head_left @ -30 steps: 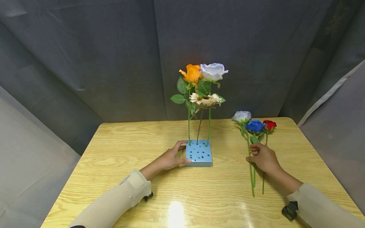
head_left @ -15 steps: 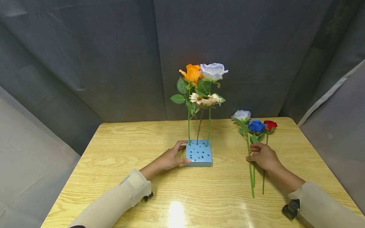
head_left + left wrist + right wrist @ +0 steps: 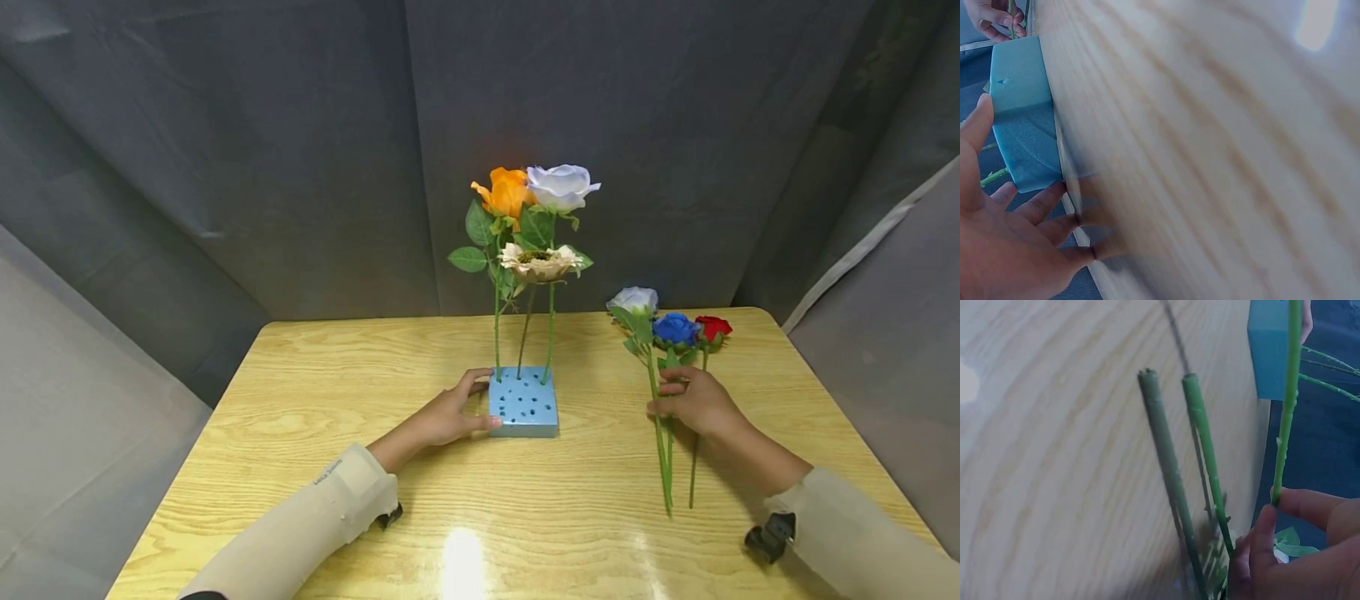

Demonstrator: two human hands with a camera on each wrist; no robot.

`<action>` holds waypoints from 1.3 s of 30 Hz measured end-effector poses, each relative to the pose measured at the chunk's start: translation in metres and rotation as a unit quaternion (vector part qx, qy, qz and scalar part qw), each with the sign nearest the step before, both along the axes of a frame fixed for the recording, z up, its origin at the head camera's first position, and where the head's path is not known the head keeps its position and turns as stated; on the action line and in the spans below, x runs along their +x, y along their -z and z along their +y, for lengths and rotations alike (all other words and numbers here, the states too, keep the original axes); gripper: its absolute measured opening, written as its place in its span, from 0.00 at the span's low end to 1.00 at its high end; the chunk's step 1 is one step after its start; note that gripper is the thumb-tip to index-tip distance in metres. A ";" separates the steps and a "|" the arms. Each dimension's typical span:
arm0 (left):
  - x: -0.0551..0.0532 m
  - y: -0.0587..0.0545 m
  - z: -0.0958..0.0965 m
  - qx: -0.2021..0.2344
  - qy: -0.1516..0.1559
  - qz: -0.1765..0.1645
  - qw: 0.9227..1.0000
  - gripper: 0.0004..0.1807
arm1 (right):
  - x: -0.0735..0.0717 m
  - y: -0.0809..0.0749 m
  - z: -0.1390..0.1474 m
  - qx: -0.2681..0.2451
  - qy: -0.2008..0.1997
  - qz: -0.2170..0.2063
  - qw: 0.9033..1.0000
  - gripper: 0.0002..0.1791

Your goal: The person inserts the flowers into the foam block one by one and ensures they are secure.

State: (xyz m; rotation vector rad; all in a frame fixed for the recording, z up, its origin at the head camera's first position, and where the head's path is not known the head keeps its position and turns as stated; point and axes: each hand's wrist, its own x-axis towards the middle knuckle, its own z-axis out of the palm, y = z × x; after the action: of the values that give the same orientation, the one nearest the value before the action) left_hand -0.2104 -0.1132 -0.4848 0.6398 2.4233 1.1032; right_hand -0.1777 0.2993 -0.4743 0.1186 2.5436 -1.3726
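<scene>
My left hand (image 3: 448,415) holds the left side of a light blue foam block (image 3: 534,427) dotted with holes, thumb at the front corner and fingers at the back. In the left wrist view the fingers are spread along the block's side. Three artificial flowers stand upright in its back holes: an orange rose (image 3: 504,195), a pale lilac-white rose (image 3: 561,188) and a cream daisy-like flower (image 3: 542,263). On the right, my right hand (image 3: 703,405) pinches the green stem (image 3: 1287,412) of a white rose (image 3: 633,301) between thumb and forefinger.
Beside the white rose lie a blue rose (image 3: 676,328) and a red rose (image 3: 713,327), their stems pointing toward the near edge. The wooden table (image 3: 360,367) ends at a grey curtain (image 3: 300,167) behind, with more cloth at both sides.
The white rose's stem has shifted slightly and its head has moved a little up and left. The blue and red roses have slid slightly right. The left hand and block stay put.
</scene>
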 end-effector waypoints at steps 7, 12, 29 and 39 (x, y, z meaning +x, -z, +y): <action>-0.001 0.002 -0.001 0.007 -0.001 -0.006 1.000 0.48 | -0.001 -0.004 0.000 -0.066 0.005 -0.012 0.998 0.45; -0.002 0.002 -0.001 0.008 0.001 -0.007 1.000 0.48 | 0.001 -0.005 -0.001 -0.086 -0.002 -0.015 0.996 0.44; -0.001 0.001 -0.001 0.011 0.000 -0.012 1.000 0.48 | 0.003 -0.005 -0.005 -0.279 0.042 -0.082 0.956 0.44; -0.002 0.002 -0.001 0.012 0.006 -0.011 1.000 0.48 | 0.003 0.001 -0.006 -0.379 0.076 -0.111 0.915 0.37</action>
State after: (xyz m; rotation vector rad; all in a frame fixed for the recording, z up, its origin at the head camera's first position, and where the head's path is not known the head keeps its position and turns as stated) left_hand -0.2122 -0.1147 -0.4865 0.6450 2.3884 1.1316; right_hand -0.1746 0.2928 -0.4748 0.3048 1.6955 -2.1553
